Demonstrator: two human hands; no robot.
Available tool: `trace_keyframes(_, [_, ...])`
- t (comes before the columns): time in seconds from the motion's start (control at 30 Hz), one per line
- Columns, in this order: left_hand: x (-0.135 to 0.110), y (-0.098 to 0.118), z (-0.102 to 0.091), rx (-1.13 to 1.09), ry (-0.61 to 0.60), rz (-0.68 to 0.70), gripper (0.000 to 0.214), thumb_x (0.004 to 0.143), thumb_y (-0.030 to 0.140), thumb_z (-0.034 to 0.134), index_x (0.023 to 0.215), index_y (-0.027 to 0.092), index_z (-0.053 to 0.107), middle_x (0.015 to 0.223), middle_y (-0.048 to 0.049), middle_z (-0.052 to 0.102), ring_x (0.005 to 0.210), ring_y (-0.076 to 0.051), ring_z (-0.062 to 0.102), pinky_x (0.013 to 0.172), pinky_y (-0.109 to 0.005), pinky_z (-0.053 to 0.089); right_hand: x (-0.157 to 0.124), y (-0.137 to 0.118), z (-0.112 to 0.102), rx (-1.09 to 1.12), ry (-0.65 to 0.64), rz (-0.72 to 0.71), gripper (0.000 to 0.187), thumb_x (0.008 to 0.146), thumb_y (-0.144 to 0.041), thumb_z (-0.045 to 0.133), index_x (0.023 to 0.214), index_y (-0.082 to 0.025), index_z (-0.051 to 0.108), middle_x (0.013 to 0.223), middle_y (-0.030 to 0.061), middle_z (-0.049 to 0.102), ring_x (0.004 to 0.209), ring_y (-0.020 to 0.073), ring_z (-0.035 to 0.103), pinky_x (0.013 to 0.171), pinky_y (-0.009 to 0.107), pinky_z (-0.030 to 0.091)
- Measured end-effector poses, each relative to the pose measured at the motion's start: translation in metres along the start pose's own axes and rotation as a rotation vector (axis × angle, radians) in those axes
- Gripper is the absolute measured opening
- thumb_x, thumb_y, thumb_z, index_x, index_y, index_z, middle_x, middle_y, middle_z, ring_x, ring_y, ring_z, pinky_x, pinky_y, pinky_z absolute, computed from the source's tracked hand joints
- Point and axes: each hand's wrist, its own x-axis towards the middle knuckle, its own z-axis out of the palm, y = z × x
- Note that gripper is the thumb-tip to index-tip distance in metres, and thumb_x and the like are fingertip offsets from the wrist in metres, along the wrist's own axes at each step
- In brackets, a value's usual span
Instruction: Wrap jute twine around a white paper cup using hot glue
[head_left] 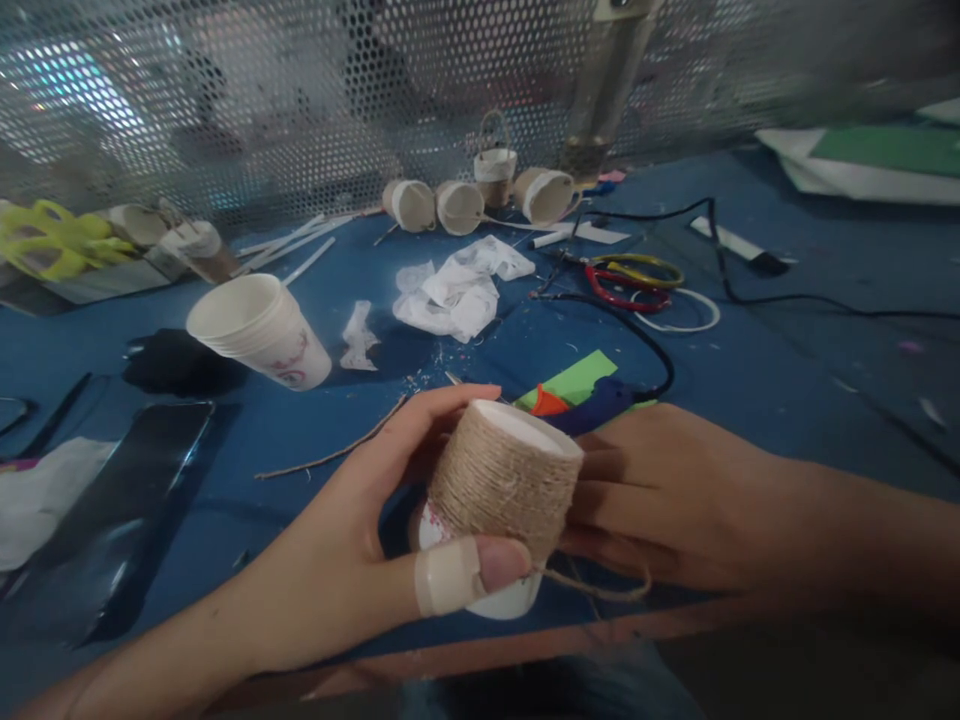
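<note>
A paper cup (pixel 506 480), upside down and tilted, is wrapped in rows of brown twine over most of its wall. White paper with a pink print shows near its rim. My left hand (pixel 367 530) grips the cup from the left, its bandaged thumb pressing on the front. At the cup's right side is my right hand (pixel 667 490), fingers curled and their tips hidden behind the cup. A loose length of twine (pixel 600 592) loops from under my left thumb to my right hand. Just beyond the hands lies a blue glue gun (pixel 607 400) with an orange nozzle.
Stacked paper cups (pixel 262 330) lean at the left, near a black phone (pixel 142 500). Crumpled tissue (pixel 457 290) and a twine piece (pixel 337 452) lie ahead. Several wrapped cups (pixel 457 207) line the mesh panel (pixel 300 100). A black cord (pixel 825 310) crosses the right; yellow scissors (pixel 56 240) stand left.
</note>
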Motion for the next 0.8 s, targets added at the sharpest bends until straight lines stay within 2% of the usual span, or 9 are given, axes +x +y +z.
trace_keyframes(0.17, [0.002,-0.005,-0.006,0.094,-0.056,0.054,0.068,0.082,0.034,0.092,0.142,0.044,0.063,0.137,0.0011,0.073,0.118,-0.028,0.072,0.109,-0.042,0.057,0.002,-0.002,-0.002,-0.054,0.047,-0.049,0.03,0.115,-0.023,0.046,0.099,-0.023,0.071,0.086,0.0001,0.077,0.071,0.0173,0.071,0.057,0.035,0.046])
trace_keyframes(0.33, [0.003,-0.008,-0.008,0.179,-0.112,0.143,0.069,0.083,0.032,0.091,0.142,0.053,0.061,0.137,0.0071,0.072,0.121,-0.025,0.07,0.103,-0.036,0.06,0.0,-0.003,0.001,-0.019,0.075,-0.022,0.037,0.115,-0.023,0.039,0.094,-0.025,0.069,0.083,-0.0014,0.073,0.062,0.0183,0.059,0.053,0.037,0.037])
trace_keyframes(0.47, [0.002,-0.008,-0.006,0.202,-0.11,0.162,0.067,0.085,0.031,0.089,0.142,0.051,0.061,0.139,0.0067,0.071,0.123,-0.027,0.069,0.101,-0.035,0.061,-0.002,-0.004,0.003,0.032,0.053,0.009,0.038,0.116,-0.027,0.039,0.092,-0.024,0.068,0.083,-0.0014,0.071,0.063,0.0166,0.053,0.053,0.037,0.03])
trace_keyframes(0.57, [0.002,-0.009,-0.007,0.209,-0.106,0.178,0.065,0.087,0.034,0.088,0.142,0.055,0.061,0.139,0.0085,0.072,0.124,-0.027,0.069,0.103,-0.037,0.061,-0.003,-0.004,0.002,0.062,0.043,0.03,0.039,0.116,-0.026,0.038,0.092,-0.022,0.069,0.08,-0.0011,0.07,0.061,0.0163,0.051,0.052,0.038,0.026])
trace_keyframes(0.7, [0.002,-0.011,-0.01,0.226,-0.121,0.185,0.07,0.083,0.033,0.09,0.143,0.055,0.062,0.14,0.0081,0.072,0.124,-0.028,0.07,0.104,-0.038,0.061,-0.005,-0.004,0.003,0.105,0.039,0.045,0.04,0.116,-0.026,0.036,0.093,-0.022,0.068,0.08,-0.0012,0.068,0.061,0.0161,0.05,0.053,0.037,0.026])
trace_keyframes(0.8, [0.003,-0.01,-0.01,0.213,-0.107,0.159,0.068,0.083,0.034,0.091,0.142,0.052,0.063,0.139,0.0074,0.073,0.125,-0.029,0.07,0.104,-0.037,0.062,-0.005,-0.003,0.003,0.099,0.01,0.059,0.034,0.115,-0.028,0.041,0.093,-0.022,0.068,0.082,-0.0021,0.068,0.063,0.0148,0.051,0.053,0.036,0.026])
